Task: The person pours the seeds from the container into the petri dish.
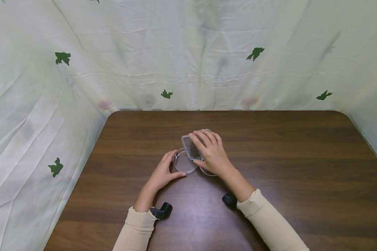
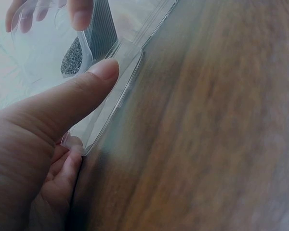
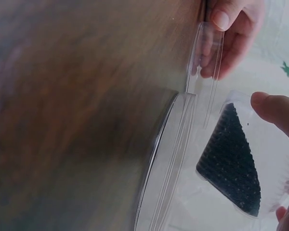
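Note:
A clear round dish [image 1: 184,171] lies on the table, held at its rim between the thumb and fingers of my left hand [image 1: 163,173]. My right hand [image 1: 212,155] grips a clear plastic container [image 1: 186,143] from above, tilted over the dish's right side. Dark grains [image 3: 231,161] are heaped against one side of that container, seen in the right wrist view. A second round clear dish [image 1: 208,173] lies partly hidden below my right hand, right beside the first. In the left wrist view my left thumb rests on the dish's rim [image 2: 116,103].
The brown wooden table [image 1: 286,157] extends on both sides of the dishes. A pale cloth with green leaf-like shapes [image 1: 207,52] hangs behind and at the sides. Black devices [image 1: 163,211] are strapped at both wrists.

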The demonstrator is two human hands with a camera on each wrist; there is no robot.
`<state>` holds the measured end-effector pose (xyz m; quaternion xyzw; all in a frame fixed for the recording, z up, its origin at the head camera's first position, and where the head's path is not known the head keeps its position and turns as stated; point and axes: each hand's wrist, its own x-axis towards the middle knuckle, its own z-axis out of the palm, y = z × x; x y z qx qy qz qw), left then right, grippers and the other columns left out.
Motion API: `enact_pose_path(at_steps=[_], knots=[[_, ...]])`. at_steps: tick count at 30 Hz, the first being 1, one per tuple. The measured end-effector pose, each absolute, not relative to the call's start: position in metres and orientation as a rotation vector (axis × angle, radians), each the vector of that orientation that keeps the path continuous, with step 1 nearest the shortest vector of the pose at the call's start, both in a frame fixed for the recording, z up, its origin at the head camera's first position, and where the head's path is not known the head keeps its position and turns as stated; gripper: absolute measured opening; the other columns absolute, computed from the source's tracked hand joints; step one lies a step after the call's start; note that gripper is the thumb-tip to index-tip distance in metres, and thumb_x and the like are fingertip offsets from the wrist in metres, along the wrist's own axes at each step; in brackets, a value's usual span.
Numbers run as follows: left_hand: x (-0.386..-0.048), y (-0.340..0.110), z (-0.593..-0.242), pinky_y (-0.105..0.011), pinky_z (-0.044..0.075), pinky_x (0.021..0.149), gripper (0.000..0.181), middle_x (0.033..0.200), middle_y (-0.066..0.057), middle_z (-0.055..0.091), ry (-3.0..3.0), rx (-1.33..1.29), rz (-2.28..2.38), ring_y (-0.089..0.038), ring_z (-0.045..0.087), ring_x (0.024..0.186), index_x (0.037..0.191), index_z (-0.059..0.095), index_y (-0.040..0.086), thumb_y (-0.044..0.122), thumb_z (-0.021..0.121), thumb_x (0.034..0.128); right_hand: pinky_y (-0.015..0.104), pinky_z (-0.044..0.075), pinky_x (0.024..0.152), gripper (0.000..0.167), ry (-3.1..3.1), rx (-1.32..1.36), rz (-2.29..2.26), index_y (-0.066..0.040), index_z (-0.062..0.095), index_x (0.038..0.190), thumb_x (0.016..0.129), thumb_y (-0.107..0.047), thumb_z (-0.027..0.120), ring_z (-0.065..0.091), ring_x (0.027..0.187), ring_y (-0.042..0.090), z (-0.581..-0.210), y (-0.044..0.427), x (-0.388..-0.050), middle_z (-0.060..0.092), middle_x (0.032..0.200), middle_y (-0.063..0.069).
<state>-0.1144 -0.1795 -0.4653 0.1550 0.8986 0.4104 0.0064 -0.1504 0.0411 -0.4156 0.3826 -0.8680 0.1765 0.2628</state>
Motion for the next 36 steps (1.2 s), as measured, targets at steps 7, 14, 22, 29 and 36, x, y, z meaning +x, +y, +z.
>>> enact_pose_path(at_steps=[7,14,22,29,36], knots=[[-0.1143,-0.1789,-0.4634,-0.043,0.032,0.097,0.089,0.134,-0.016,0.036,2.806,0.480,1.289,-0.027,0.038,0.120,0.137,0.032,0.001,0.031,0.079,0.0673,0.047,0.021,0.099,0.097,-2.343,1.042,0.466,-0.011,0.033,0.137,0.058,-0.035,0.083,0.027,0.124,0.030,-0.4147,0.0402,-0.1505,0.036,0.134,0.010],[-0.1141,-0.1784,-0.4630,-0.043,0.032,0.097,0.089,0.134,-0.015,0.036,2.806,0.471,1.283,-0.027,0.038,0.120,0.137,0.032,0.001,0.031,0.079,0.0670,0.047,0.019,0.100,0.096,-2.352,1.045,0.448,-0.012,0.032,0.137,0.059,-0.035,0.083,0.025,0.126,0.030,-0.4136,0.0400,-0.1497,0.034,0.135,0.009],[-0.1144,-0.1783,-0.4640,-0.044,0.031,0.097,0.089,0.134,-0.016,0.036,2.807,0.470,1.275,-0.027,0.037,0.121,0.137,0.032,0.001,0.031,0.079,0.0675,0.047,0.017,0.101,0.097,-2.331,1.053,0.448,-0.011,0.032,0.137,0.059,-0.034,0.083,0.025,0.126,0.031,-0.4128,0.0388,-0.1497,0.033,0.136,0.009],[-0.1142,-0.1785,-0.4640,-0.044,0.031,0.097,0.089,0.134,-0.016,0.036,2.807,0.475,1.280,-0.027,0.037,0.121,0.137,0.032,0.001,0.031,0.079,0.0675,0.048,0.017,0.101,0.097,-2.314,1.059,0.432,-0.011,0.030,0.138,0.059,-0.033,0.083,0.025,0.126,0.031,-0.4129,0.0388,-0.1505,0.033,0.136,0.010],[-0.1142,-0.1785,-0.4642,-0.043,0.031,0.098,0.089,0.134,-0.016,0.036,2.807,0.474,1.284,-0.027,0.037,0.121,0.137,0.032,0.000,0.031,0.079,0.0672,0.049,0.018,0.100,0.094,-2.314,1.056,0.415,-0.012,0.031,0.137,0.061,-0.033,0.082,0.026,0.126,0.031,-0.4110,0.0382,-0.1497,0.033,0.136,0.010]])
